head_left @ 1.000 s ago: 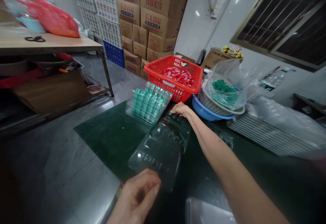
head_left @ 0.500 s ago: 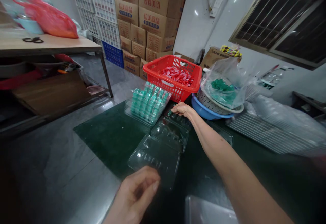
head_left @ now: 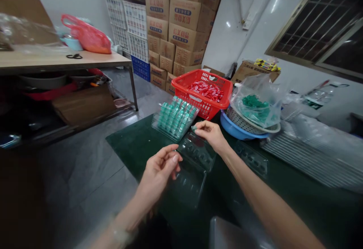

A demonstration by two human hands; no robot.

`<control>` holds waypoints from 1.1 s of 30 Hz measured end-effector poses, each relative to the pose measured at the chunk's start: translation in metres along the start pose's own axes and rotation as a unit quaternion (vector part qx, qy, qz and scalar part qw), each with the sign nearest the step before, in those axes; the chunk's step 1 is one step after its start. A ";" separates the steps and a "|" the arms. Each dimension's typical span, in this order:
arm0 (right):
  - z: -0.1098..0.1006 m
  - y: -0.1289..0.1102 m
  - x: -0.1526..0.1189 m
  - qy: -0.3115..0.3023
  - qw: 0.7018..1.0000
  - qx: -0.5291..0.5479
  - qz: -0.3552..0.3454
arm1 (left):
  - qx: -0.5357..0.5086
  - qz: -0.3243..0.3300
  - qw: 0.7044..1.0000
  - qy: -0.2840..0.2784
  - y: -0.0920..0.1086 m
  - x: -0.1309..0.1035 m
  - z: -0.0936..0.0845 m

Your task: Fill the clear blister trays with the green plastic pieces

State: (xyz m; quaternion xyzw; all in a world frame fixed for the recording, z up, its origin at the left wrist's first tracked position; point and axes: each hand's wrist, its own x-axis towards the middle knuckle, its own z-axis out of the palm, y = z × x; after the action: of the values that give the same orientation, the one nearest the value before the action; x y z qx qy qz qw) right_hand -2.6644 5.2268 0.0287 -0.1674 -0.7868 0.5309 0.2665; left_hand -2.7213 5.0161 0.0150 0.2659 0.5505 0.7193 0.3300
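A red bag (head_left: 96, 39) sits on a table (head_left: 117, 61), upper left; the left hand (head_left: 159, 167), loosely open, hovers mid-frame beside a clear tray (head_left: 195, 188); packed green sweets (head_left: 176, 118) stand beyond; right of centre, the right hand (head_left: 212, 136) pinches a small green piece (head_left: 194, 127) near another clear tray (head_left: 201, 153); a blue basin (head_left: 233, 127) stands farther right.

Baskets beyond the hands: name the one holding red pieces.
The red rectangular basket; the round grey basket, set in the blue basin, holds a clear bag of green pieces instead.
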 end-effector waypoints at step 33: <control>0.033 -0.059 -0.117 -0.129 0.940 0.276 0.153 | -0.038 0.037 0.994 -0.094 0.002 -0.048 0.006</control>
State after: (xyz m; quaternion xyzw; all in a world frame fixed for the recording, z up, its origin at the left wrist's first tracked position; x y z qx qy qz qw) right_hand -2.5890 5.1155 0.0451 -0.1351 -0.6018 0.7788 0.1140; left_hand -2.6867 4.9827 0.0170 0.3395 0.4796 0.7230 0.3633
